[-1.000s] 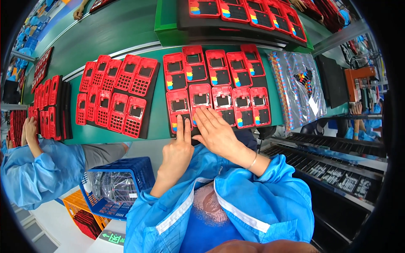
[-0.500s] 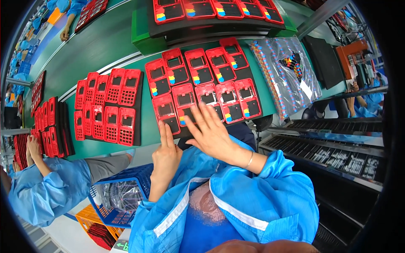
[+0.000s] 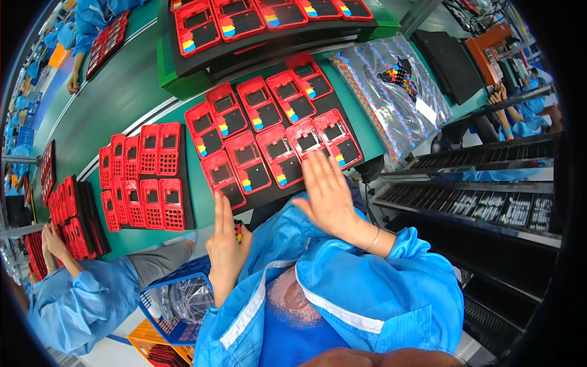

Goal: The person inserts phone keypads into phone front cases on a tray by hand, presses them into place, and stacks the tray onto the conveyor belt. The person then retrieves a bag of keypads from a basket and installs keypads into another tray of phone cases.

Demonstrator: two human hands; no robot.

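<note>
Red handset casings (image 3: 247, 160) with dark windows lie in two rows on a black foam pad (image 3: 260, 199) in front of me. Most carry small yellow and blue pieces. My left hand (image 3: 226, 244) is at the pad's near left corner, two fingers stretched towards the nearest left casing (image 3: 221, 177). Tucked between its thumb and fingers is a small black piece with coloured keys (image 3: 238, 231), mostly hidden. Flat and palm down, my right hand (image 3: 330, 199) has its fingertips over the lower end of a near-row casing (image 3: 309, 139) towards the right, partly covering it.
Right of the pad lies a clear bag of coloured-key pieces (image 3: 391, 92). More casings stand on a raised green-ended stand (image 3: 177, 73) behind. Another pad of casings (image 3: 147, 165) lies left, near a co-worker's sleeve (image 3: 79, 293). A blue crate (image 3: 165, 315) stands below; a slotted rack (image 3: 477, 205) is right.
The view has shifted. My right hand has moved right along the near row of casings. The coloured-key piece in my left hand now shows; that hand stays by the left casing.
</note>
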